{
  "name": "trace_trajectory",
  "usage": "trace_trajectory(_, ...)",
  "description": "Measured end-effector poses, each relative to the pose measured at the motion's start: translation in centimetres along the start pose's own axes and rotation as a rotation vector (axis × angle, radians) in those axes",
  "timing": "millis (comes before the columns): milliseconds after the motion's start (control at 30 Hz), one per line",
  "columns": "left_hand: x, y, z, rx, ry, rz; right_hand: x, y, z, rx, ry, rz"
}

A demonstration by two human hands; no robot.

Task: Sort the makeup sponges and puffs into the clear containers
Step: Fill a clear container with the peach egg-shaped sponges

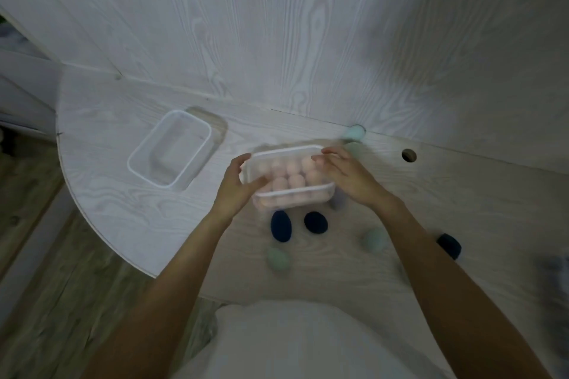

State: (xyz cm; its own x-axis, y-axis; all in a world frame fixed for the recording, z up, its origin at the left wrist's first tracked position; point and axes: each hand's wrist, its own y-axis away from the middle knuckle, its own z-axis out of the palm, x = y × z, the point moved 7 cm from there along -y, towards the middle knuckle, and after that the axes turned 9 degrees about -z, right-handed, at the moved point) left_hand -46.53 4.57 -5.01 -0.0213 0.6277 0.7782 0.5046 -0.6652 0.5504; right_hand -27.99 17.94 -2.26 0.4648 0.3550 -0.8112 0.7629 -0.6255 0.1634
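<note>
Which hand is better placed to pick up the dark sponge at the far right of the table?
Probably the right hand: that dark sponge lies on its side, beyond the right forearm. The left hand would have to cross over the pink-filled container.

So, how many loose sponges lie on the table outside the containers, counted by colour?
Dark blue sponges: 3
Pale green sponges: 4, the last two blurred
Total: 7
A greyish shape by the right hand is too blurred to count.
</note>
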Motion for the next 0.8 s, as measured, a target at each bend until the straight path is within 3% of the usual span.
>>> trace_trajectory(167, -3.5, -0.5, -0.7, 0.070, -0.064, -0.203, 0.8, 1.1, 3.4, -0.248, 0.321, -0.019)
trace_trajectory(467, -1.9, -2.7, -1.3, 0.155, -0.132, -0.088, -2.5, -3.7, 3.5, -0.119, 0.913, -0.136)
trace_trajectory(667, -2.6, -2.9, -1.3, 0.175, -0.062, -0.087, -1.6, -4.0, 4.6, -0.126, 0.943, -0.095)
trace_trajectory(800, -2.6, -3.1, -1.3, 0.171, -0.067, -0.078, -0.9, -3.3, 4.3, -0.075, 0.673, -0.096)
